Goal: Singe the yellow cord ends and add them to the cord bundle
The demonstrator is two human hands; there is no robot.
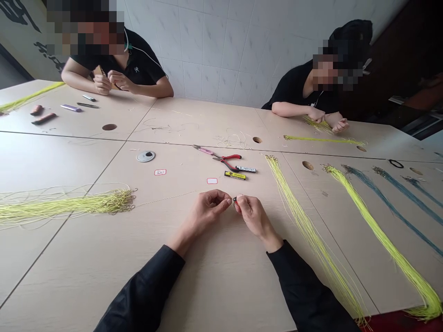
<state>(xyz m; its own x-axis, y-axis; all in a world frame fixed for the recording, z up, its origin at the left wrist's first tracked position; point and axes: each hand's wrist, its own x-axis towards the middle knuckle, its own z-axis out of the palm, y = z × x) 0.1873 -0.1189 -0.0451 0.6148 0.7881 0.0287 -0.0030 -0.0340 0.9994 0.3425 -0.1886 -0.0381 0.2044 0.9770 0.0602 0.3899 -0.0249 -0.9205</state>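
Observation:
My left hand (211, 207) is closed in a pinch on the end of a thin pale yellow cord (169, 198). The cord trails left from my fingers toward a bundle of yellow cords (100, 203) with small metal hooks at their ends. Just to the right, my right hand (254, 212) is closed around a small red-and-black tool (236, 201). Its dark tip points at my left fingertips, and most of it is hidden in my fist. The two hands nearly meet above the table (221, 272).
Beyond my hands lie red-handled pliers (230, 161), a pink-handled tool (205, 150), a yellow box (235, 175) and a white one (246, 169). Yellow cord bundles (301, 216) and blue ones (391, 203) stretch along the right. Two people (145, 69) work across the table.

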